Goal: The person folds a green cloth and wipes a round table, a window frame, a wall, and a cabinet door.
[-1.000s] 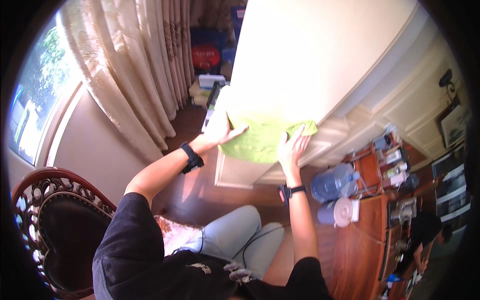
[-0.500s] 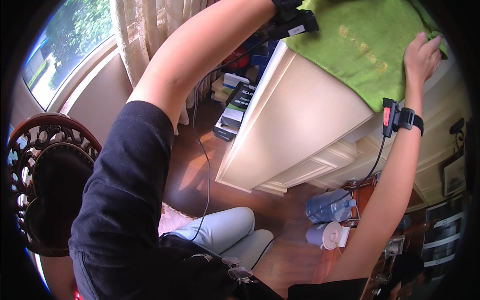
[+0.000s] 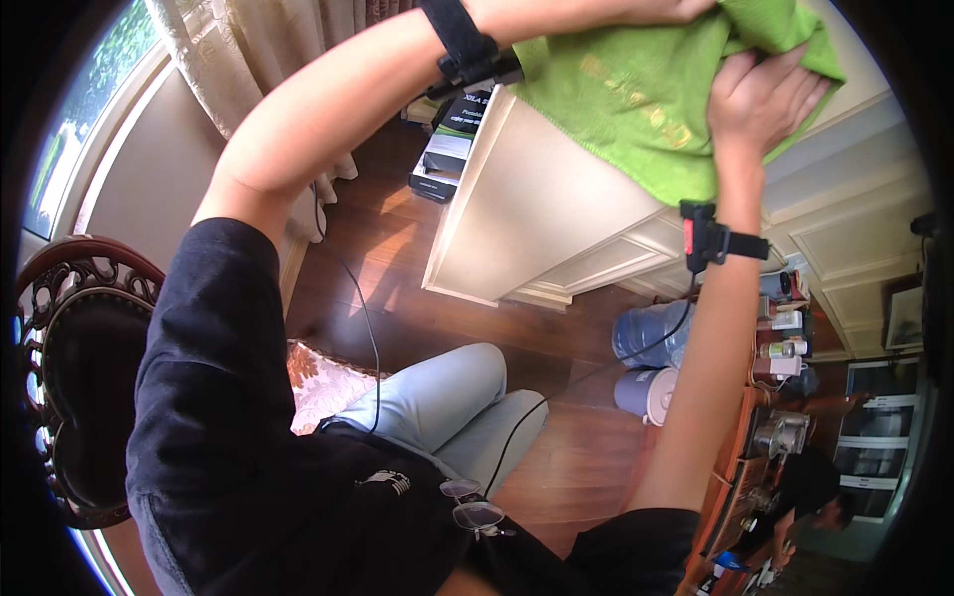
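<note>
A green towel (image 3: 616,119) with yellow stitched lettering hangs over the upper part of a cream cabinet (image 3: 537,189). My right hand (image 3: 760,107) is on the towel's right side, fingers pressed together over a gathered fold, gripping it. Up at the top edge of the picture, my left hand (image 3: 686,8) touches the bunched part of the cloth. Its fingers are mostly cut off by the frame, so their grip is hidden. Each of my forearms wears a black strap with a small device and a cable.
A carved dark chair (image 3: 84,377) stands at left, by a curtain (image 3: 248,60) and window. Boxes (image 3: 447,149) lie beside the cabinet. At right are a blue water bottle (image 3: 646,333), a lidded bucket (image 3: 646,394) and a cluttered wooden table (image 3: 730,477), with another person (image 3: 805,497) beyond.
My right hand has moved left and inward with the towel's right edge, folding the cloth. My left arm has reached further right across the top, bringing the left hand into view.
</note>
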Available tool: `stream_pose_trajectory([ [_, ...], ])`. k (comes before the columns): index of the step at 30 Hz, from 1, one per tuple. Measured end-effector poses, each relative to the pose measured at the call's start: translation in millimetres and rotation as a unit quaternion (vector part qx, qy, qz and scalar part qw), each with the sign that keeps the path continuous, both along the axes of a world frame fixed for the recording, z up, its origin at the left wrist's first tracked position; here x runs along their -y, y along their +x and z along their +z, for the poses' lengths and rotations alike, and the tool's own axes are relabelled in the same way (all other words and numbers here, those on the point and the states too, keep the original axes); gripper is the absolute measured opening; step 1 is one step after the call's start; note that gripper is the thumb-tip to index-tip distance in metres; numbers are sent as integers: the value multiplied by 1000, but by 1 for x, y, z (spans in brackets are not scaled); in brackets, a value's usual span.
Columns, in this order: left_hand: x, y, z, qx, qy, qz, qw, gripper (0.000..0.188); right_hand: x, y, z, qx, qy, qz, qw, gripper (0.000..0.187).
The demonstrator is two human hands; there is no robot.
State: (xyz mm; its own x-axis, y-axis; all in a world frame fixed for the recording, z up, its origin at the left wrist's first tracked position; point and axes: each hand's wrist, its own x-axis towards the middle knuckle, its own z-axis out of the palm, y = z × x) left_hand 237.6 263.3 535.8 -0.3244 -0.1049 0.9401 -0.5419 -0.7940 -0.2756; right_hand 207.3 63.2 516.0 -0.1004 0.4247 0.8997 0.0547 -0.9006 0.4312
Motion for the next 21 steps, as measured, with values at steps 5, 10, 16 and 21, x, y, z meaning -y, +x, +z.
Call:
stream_pose_trajectory([
  [5,8,-5,-73,-80,191,-1,978,58,10,-22,-96,-167,41,-43,984,74],
  [10,1,-2,-233,-328,361,-282,826,65,-9,-62,-261,-354,146,-13,924,75],
  [16,-15,-5,-207,-96,412,-65,904,54,-43,-81,-230,-379,178,-23,908,61],
  [21,12,7,-45,-113,267,-36,956,60,-27,-42,-62,-264,152,-15,952,58],
])
